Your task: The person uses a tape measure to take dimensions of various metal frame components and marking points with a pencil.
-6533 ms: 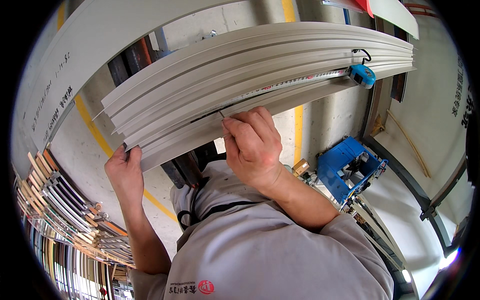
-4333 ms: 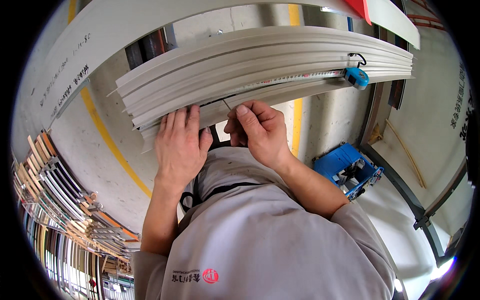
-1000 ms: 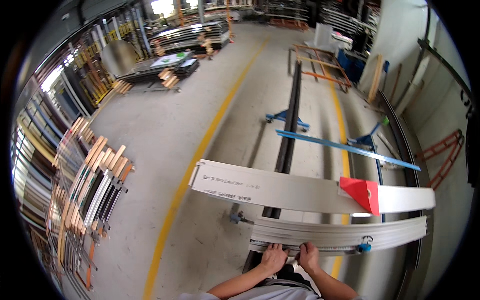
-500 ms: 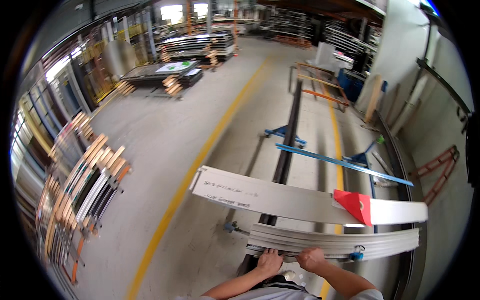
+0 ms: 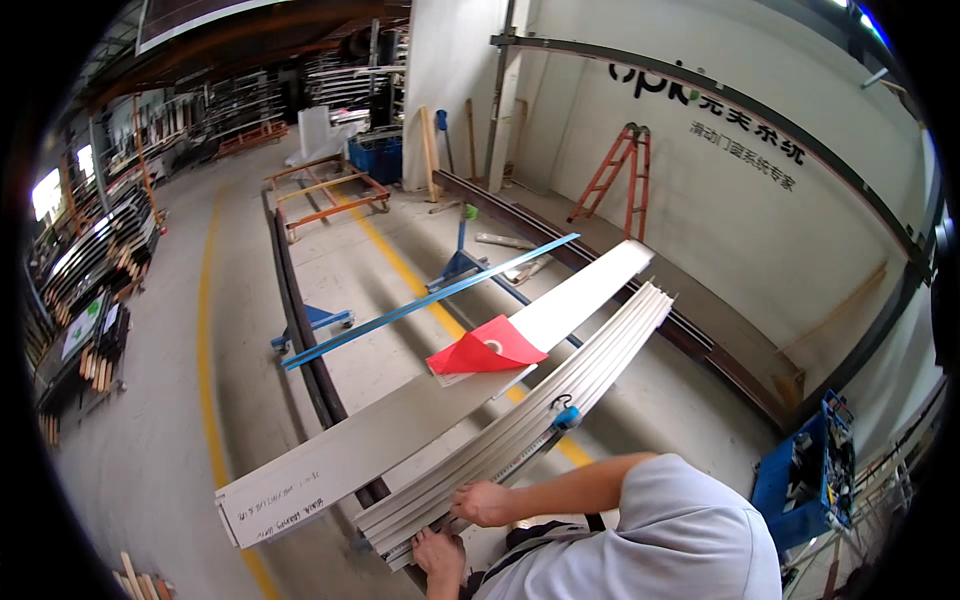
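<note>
A bundle of long white profiles [image 5: 575,378] lies in front of me, running from near left to far right. My left hand [image 5: 438,550] is at the near end of the bundle, its fingers bent against the front edge. Just beyond it, my right hand [image 5: 482,503] is closed in a fist at the same edge. What either hand grips is hidden. A blue tape measure [image 5: 566,417] rests on the bundle's front side, and its blade [image 5: 522,460] stretches along the edge toward my right hand.
Beyond the bundle lies a wide white panel [image 5: 370,430] with handwriting and a red sheet [image 5: 488,346]. Blue strips [image 5: 430,298] cross dark rails [image 5: 300,330] farther off. An orange ladder [image 5: 625,175] leans by the wall. A blue crate [image 5: 810,475] stands at right.
My view has swung to the right, so the wall, ladder and blue crate show more. Both hands remain at the bundle's front edge; the tape blade now shows clearly.
</note>
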